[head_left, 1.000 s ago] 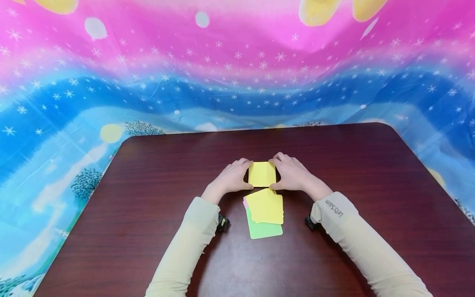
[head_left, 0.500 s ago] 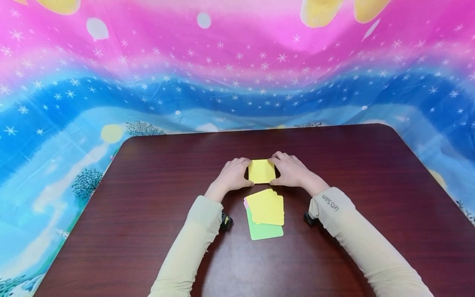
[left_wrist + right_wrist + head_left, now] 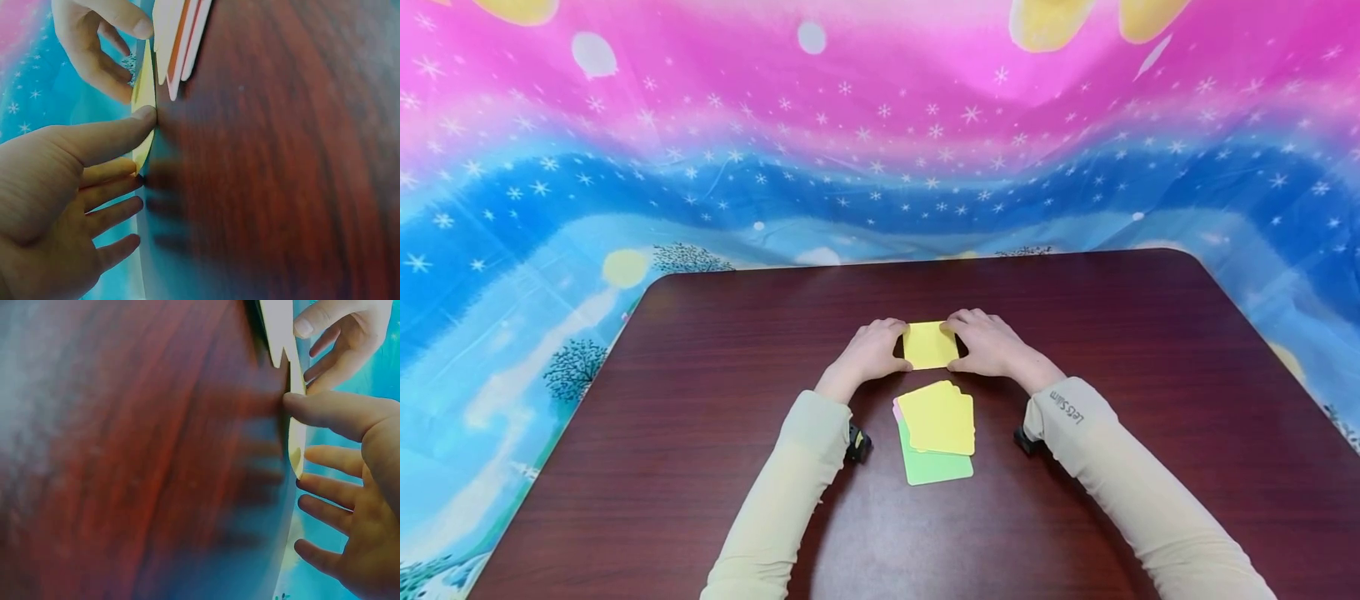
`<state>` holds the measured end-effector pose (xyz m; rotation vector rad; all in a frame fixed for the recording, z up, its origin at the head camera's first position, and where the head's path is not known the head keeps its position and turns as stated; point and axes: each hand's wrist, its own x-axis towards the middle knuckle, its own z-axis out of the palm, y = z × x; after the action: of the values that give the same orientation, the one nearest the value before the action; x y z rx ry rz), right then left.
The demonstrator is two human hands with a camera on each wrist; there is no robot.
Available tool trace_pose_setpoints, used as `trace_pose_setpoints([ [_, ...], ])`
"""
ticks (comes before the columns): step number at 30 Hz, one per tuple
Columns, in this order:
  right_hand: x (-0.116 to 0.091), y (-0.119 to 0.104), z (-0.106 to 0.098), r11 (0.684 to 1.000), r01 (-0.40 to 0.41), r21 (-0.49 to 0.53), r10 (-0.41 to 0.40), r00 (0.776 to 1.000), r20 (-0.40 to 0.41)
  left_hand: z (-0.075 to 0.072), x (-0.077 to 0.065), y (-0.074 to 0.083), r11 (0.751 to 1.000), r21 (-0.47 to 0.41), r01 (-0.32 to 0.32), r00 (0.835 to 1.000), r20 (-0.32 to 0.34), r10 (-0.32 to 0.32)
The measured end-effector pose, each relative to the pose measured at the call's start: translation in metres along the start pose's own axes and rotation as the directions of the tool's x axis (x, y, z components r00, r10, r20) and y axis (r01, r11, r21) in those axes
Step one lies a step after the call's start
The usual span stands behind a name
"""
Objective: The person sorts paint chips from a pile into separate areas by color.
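A yellow card [image 3: 931,345] is held between both hands in the head view, just beyond a loose pile of cards. My left hand [image 3: 870,350] pinches its left side, thumb at the near corner and fingers at the far one. On the opposite side my right hand [image 3: 989,347] pinches it the same way. Both wrist views show the card slightly bowed, low over the table, with the other fingers spread past it. Whether it touches the table I cannot tell. In the pile, yellow cards [image 3: 936,421] lie on a green card [image 3: 937,469], and a pink edge [image 3: 897,408] peeks out at the left.
The dark reddish-brown wooden table [image 3: 700,467] stretches out on every side of the hands. Behind its far edge hangs a pink and blue cloth [image 3: 880,142] with snowflakes. Black wrist cameras sit under the left cuff [image 3: 859,443] and the right cuff [image 3: 1027,442].
Both hands and the yellow card have moved slightly away from the pile, so a gap of table now shows between them. The pile has stayed where it was.
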<state>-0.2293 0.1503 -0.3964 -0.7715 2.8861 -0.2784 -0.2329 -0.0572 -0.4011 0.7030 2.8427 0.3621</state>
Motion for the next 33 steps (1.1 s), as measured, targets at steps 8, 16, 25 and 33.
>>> trace_pose_setpoints([
  [8,-0.004,0.001,0.003,1.000,-0.017,0.020,0.017,0.999,0.028,0.002,0.000,0.002,0.999,-0.019,0.026,0.999,0.043,-0.025],
  [16,-0.004,-0.001,0.006,1.000,-0.021,0.013,0.020,0.999,0.039,0.005,-0.001,0.000,0.999,-0.029,0.028,0.999,0.043,-0.027],
  [25,-0.008,-0.007,0.002,1.000,-0.022,0.000,0.022,1.000,0.019,0.003,-0.005,-0.004,0.998,-0.050,0.030,0.999,0.028,-0.028],
  [33,-0.018,-0.010,0.001,0.999,-0.018,-0.031,0.017,1.000,-0.009,0.002,-0.013,0.001,1.000,-0.009,0.006,1.000,0.026,-0.006],
])
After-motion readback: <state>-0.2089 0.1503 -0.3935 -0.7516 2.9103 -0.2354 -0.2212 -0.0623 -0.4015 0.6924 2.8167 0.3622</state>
